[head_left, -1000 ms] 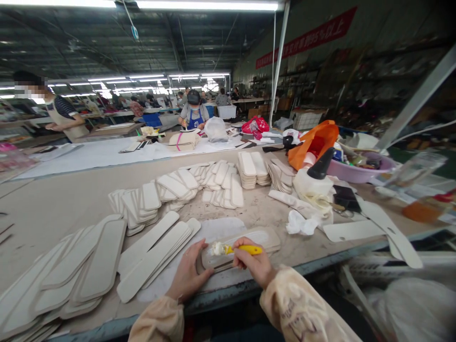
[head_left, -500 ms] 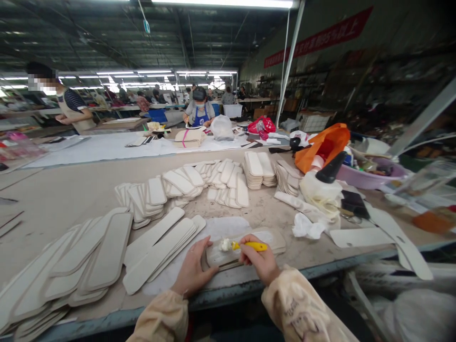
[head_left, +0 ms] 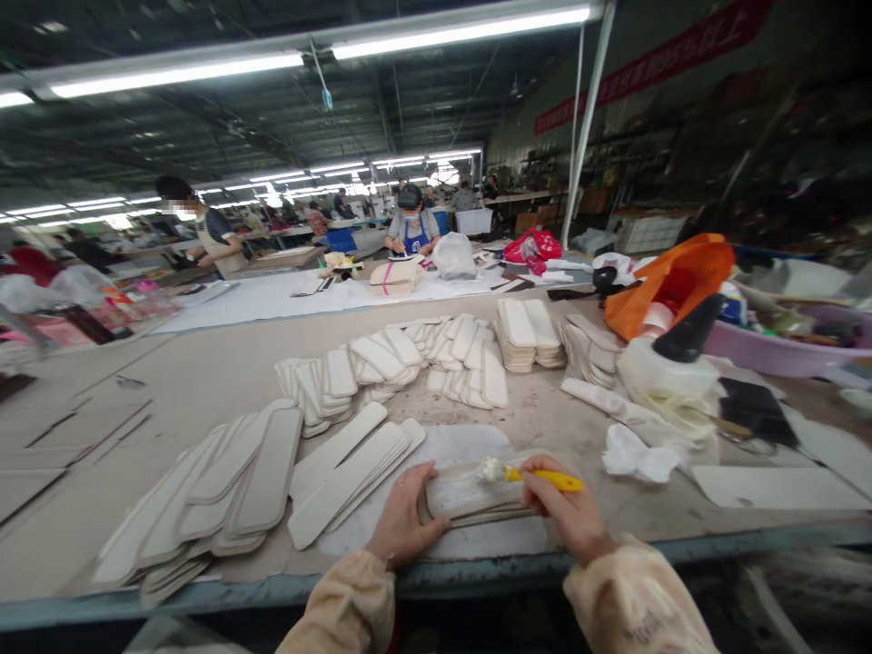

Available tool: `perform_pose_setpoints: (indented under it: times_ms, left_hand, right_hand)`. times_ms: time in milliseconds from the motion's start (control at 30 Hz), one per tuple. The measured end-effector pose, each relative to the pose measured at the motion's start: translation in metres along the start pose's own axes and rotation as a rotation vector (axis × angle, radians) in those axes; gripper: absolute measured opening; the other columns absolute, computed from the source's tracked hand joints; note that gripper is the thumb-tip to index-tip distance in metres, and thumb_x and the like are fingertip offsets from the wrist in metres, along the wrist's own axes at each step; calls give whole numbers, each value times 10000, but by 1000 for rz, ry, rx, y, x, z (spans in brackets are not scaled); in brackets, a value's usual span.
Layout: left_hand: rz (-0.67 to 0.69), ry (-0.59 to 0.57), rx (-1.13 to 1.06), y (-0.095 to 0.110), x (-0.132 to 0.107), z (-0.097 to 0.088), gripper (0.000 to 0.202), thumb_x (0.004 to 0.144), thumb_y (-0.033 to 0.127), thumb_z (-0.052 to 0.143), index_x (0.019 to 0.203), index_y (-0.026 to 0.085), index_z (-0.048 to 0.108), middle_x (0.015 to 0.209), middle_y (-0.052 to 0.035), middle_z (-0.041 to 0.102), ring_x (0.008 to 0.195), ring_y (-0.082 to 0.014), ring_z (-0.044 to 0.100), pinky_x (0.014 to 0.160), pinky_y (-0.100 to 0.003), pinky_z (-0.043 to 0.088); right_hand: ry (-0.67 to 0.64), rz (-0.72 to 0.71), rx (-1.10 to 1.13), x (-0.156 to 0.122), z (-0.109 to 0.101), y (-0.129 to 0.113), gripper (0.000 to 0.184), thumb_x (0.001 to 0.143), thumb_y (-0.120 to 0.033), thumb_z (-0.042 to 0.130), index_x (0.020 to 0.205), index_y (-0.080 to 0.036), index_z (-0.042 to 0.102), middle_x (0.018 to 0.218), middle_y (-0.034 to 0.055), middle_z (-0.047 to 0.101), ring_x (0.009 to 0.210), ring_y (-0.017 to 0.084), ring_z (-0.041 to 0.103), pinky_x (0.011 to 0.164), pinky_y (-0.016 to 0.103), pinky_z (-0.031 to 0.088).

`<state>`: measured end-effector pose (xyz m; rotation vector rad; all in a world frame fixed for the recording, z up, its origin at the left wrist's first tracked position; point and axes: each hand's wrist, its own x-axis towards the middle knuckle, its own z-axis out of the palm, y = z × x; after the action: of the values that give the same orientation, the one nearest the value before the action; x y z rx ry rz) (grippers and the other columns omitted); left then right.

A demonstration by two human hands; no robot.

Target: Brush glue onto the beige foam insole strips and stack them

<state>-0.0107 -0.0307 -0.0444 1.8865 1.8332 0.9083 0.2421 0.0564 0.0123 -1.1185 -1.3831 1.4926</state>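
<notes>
The stack [head_left: 467, 500] of pale strips lies on a white sheet [head_left: 470, 440] at the near edge of the worktop [head_left: 224, 368], right in front of the person. I see the left hand [head_left: 407, 520] curved against the stack's left end, thumb and fingers spread. The right hand [head_left: 569, 510] pinches a yellow brush [head_left: 555, 479], its whitened bristles over the stack's top. Left of the stack, long strips [head_left: 354, 477] lie fanned out; beyond it, shorter ones [head_left: 470, 350] sit in heaps. A crumpled tissue [head_left: 640, 456] rests to its right.
</notes>
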Motion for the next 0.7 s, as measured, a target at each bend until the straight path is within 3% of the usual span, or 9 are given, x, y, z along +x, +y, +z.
perform_pose_setpoints:
  times_ms: [133, 233, 333, 433, 500, 600, 700]
  left_hand:
    - [12, -4, 0, 2, -4, -2, 791, 646, 338, 730, 1337, 136, 404, 1357, -188, 441, 1282, -330, 387, 1083, -522, 315]
    - [23, 77, 42, 0, -11, -7, 664, 740, 374, 656, 1328, 161, 432, 1353, -181, 453, 1269, -312, 416, 1059, -518, 360]
    - [24, 205, 165, -7, -15, -25, 426, 818, 332, 564, 1222, 199, 544, 1239, -149, 552, 1171, -275, 513, 1000, -481, 436]
    - [-31, 288, 346, -23, -16, -56, 336, 817, 335, 551, 1113, 191, 620, 1154, -141, 602, 1103, -278, 553, 968, -478, 453]
    - [-121, 261, 464, -38, -17, -78, 357, 766, 357, 598, 1067, 170, 642, 1134, -154, 620, 1092, -304, 557, 966, -507, 438]
    - [-251, 106, 529, -58, -21, -104, 365, 711, 353, 632, 1024, 169, 663, 1128, -153, 647, 1078, -309, 583, 959, -505, 437]
    - [-267, -5, 495, -69, -23, -121, 356, 701, 362, 630, 1011, 196, 685, 1139, -122, 665, 1071, -286, 608, 952, -461, 461]
  right_hand:
    - [137, -62, 72, 3, -21, -5, 260, 734, -477, 641, 818, -237, 586, 588, -8, 580, 511, 158, 487, 477, 272, 399]
    - [175, -121, 98, 6, -31, -6, 290, 727, -500, 651, 809, -231, 581, 615, 8, 589, 514, 160, 500, 472, 279, 413]
    - [207, -158, 98, 7, -37, -7, 328, 723, -530, 650, 812, -224, 573, 623, 13, 589, 516, 164, 514, 471, 283, 432]
    - [263, -195, 89, 7, -43, -10, 359, 724, -558, 640, 812, -217, 571, 625, 14, 591, 518, 163, 520, 470, 280, 443]
    - [288, -213, 89, 7, -48, -11, 368, 724, -565, 636, 810, -213, 570, 624, 17, 598, 516, 160, 522, 465, 272, 443]
    - [304, -218, 97, 6, -55, -13, 362, 729, -545, 645, 828, -205, 571, 629, 20, 614, 520, 152, 529, 475, 256, 448]
    - [297, -219, 105, 4, -59, -15, 359, 732, -529, 654, 838, -197, 569, 630, 20, 620, 518, 142, 529, 477, 242, 449]
